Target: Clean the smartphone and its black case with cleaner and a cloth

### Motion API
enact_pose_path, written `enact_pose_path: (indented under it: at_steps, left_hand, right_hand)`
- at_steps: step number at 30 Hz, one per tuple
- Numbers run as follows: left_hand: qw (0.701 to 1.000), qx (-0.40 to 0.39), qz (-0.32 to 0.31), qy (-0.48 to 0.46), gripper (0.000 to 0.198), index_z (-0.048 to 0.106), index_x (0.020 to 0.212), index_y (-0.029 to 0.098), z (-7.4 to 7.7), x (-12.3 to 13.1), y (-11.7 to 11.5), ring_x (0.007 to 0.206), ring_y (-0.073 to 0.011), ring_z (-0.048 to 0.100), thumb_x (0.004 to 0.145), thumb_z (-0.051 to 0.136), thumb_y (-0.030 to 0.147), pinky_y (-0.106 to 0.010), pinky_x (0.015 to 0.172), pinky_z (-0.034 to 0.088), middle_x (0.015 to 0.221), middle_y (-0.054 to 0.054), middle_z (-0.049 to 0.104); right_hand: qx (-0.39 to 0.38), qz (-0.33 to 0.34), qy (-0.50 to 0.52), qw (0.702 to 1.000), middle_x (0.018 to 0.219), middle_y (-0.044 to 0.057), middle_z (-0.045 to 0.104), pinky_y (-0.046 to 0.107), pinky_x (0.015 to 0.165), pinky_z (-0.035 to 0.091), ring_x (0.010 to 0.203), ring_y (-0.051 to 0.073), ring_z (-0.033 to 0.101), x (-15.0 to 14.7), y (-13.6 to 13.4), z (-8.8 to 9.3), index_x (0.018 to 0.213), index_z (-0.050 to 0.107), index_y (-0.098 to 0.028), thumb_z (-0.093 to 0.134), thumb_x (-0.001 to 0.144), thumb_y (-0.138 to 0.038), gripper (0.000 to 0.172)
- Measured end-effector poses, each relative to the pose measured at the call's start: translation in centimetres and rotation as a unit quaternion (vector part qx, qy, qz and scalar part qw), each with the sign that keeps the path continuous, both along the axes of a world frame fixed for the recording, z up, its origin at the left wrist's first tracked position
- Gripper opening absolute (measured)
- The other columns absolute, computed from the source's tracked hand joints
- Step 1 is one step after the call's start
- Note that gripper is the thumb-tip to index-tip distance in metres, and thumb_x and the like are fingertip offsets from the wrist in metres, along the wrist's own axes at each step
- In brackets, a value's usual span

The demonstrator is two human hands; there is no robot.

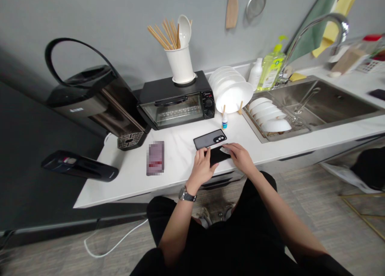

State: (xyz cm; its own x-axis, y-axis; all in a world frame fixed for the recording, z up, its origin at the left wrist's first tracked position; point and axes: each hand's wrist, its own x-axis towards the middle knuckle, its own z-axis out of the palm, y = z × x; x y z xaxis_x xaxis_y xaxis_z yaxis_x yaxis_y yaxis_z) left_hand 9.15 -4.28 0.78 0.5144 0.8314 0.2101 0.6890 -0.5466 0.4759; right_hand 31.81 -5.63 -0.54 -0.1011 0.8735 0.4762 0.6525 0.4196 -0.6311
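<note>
A black phone [219, 155] lies near the counter's front edge. My left hand [203, 166], with a watch on its wrist, rests at the phone's left end, its fingers apart and touching it. At the right end, my right hand [239, 156] has its fingers pressed together on a small pale cloth or wipe [225, 150] against the phone. Just behind the phone is a grey phone case [209, 140] with a black rim and camera holes. A small white bottle with a blue label [224, 121] stands behind the case.
On the white counter [177, 152] are a pixelated purplish object [155, 158] and a black cylindrical device [80, 166]. Behind stand a drinks machine [99, 95], a toaster oven [177, 103] and a plate rack [231, 91]. The sink [325, 107] lies to the right, holding bowls [267, 115].
</note>
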Motion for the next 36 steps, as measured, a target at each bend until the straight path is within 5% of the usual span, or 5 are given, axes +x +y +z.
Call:
enact_pose_path:
  at_steps: [6,13,19,30,36]
  left_hand:
    - [0.999,-0.034,-0.002,-0.035,0.088,0.025,0.166,0.024,0.6,-3.4,-0.5,0.147,-0.0338,0.037,0.093,0.072,0.035,-0.055,0.125,0.035,0.156,-0.017,0.039]
    - [0.995,-0.041,0.013,-0.091,0.086,0.032,0.163,0.029,0.2,-5.6,-0.7,0.135,-0.0313,0.053,0.089,0.077,0.028,-0.055,0.117,0.044,0.145,-0.012,0.060]
    - [0.992,-0.048,0.028,-0.114,0.091,0.029,0.165,0.028,-0.1,-5.5,-0.7,0.135,-0.0268,0.054,0.085,0.066,0.007,-0.048,0.118,0.045,0.146,-0.010,0.060]
    - [0.995,-0.040,0.011,-0.094,0.087,0.038,0.162,0.033,0.5,-5.1,-0.3,0.133,-0.0300,0.055,0.087,0.081,0.028,-0.051,0.117,0.044,0.145,-0.009,0.062]
    - [0.995,-0.040,0.008,-0.096,0.085,0.039,0.162,0.033,0.4,-5.2,-0.1,0.136,-0.0303,0.054,0.087,0.080,0.029,-0.052,0.118,0.043,0.149,-0.009,0.060]
  right_hand:
    - [0.005,-0.089,-0.126,0.988,0.114,0.011,0.073,0.047,0.091,0.058,0.104,0.030,0.065,0.1,0.1,1.2,0.106,0.080,-0.024,0.053,0.103,-0.026,0.027]
    - [0.004,-0.009,-0.152,0.988,0.144,0.015,0.064,0.055,0.117,0.048,0.136,0.034,0.055,-5.2,-2.2,1.1,0.151,0.058,-0.017,0.044,0.106,-0.029,0.048]
    - [0.005,0.103,-0.139,0.985,0.152,0.012,0.061,0.049,0.123,0.046,0.144,0.028,0.053,-10.6,-4.1,1.0,0.152,0.056,-0.015,0.046,0.104,-0.024,0.050]
    - [0.007,-0.039,-0.153,0.987,0.155,0.006,0.060,0.050,0.122,0.046,0.148,0.028,0.052,-1.7,-4.8,-0.4,0.157,0.051,-0.024,0.046,0.108,-0.030,0.050]
    - [-0.007,-0.086,-0.166,0.982,0.155,0.018,0.057,0.056,0.121,0.045,0.147,0.036,0.051,-4.0,-2.1,0.2,0.153,0.054,-0.012,0.047,0.108,-0.042,0.054]
